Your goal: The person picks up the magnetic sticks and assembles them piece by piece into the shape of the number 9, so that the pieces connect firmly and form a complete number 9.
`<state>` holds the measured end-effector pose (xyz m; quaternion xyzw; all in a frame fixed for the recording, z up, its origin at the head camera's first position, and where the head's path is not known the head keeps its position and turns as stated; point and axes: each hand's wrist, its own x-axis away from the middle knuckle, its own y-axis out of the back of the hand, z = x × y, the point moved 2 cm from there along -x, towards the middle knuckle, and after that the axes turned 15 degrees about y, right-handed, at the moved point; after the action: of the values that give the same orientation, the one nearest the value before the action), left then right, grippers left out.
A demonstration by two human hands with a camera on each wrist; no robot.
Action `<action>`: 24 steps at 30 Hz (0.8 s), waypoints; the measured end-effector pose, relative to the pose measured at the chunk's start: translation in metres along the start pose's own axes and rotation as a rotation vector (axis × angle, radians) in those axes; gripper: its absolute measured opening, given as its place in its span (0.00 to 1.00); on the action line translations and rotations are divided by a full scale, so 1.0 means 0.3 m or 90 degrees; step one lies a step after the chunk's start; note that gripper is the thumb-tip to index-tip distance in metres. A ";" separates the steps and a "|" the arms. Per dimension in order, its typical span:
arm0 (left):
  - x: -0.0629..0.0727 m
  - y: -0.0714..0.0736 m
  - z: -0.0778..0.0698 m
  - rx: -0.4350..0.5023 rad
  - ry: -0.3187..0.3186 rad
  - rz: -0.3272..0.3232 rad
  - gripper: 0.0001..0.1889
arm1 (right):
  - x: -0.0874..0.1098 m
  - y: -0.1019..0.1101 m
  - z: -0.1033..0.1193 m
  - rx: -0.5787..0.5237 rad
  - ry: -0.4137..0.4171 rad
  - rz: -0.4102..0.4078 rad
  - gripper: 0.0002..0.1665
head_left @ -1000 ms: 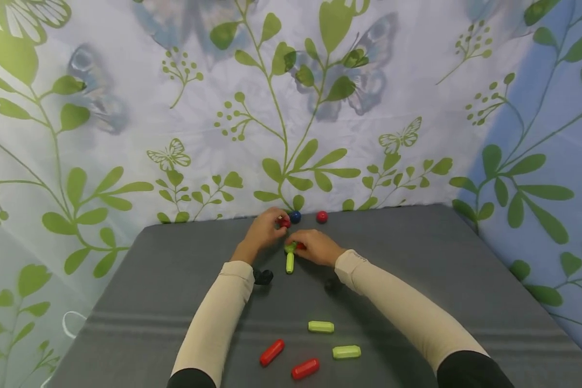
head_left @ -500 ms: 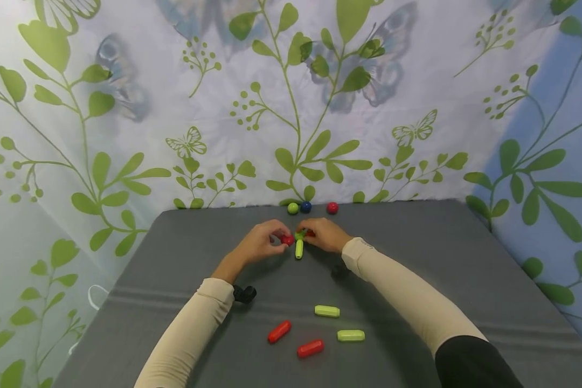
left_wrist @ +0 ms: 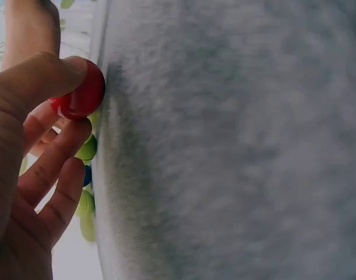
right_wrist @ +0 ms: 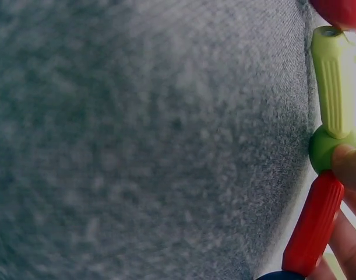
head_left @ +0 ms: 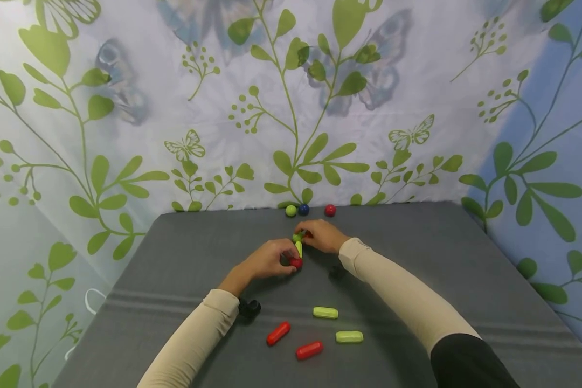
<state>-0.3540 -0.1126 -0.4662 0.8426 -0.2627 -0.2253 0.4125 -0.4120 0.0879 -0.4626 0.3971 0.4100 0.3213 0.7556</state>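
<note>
In the head view my left hand point(head_left: 270, 258) pinches a red ball point(head_left: 296, 263) between thumb and fingers. The ball is right at the near end of a yellow-green toy rod point(right_wrist: 334, 81). My right hand point(head_left: 322, 236) pinches a green ball point(right_wrist: 323, 149) at that rod's other end. From the same green ball a red rod point(right_wrist: 312, 227) runs off at an angle, partly hidden by the right hand in the head view. At the red rod's far end a blue ball point(right_wrist: 281, 276) shows at the bottom of the right wrist view.
Along the grey table's back edge sit a green ball point(head_left: 291, 210), a blue ball point(head_left: 304, 209) and a red ball point(head_left: 330, 210). Nearer lie two red rods point(head_left: 309, 350) and two yellow-green rods point(head_left: 325, 312). A leaf-patterned curtain point(head_left: 223, 108) hangs behind.
My left hand has brought the red ball from near the back row toward me, to the rod's near end, uncovering the green ball at the back. The right hand keeps its grip.
</note>
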 end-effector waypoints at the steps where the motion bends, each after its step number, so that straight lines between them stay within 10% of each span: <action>1: 0.000 -0.002 -0.001 -0.005 0.001 0.003 0.14 | -0.002 0.002 -0.002 0.000 -0.002 0.001 0.14; 24: 0.000 -0.012 0.002 -0.031 0.017 -0.005 0.13 | 0.025 0.043 0.070 0.027 0.015 0.020 0.20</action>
<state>-0.3535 -0.1111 -0.4695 0.8364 -0.2483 -0.2219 0.4353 -0.3922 0.0931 -0.4468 0.4157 0.4194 0.3292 0.7368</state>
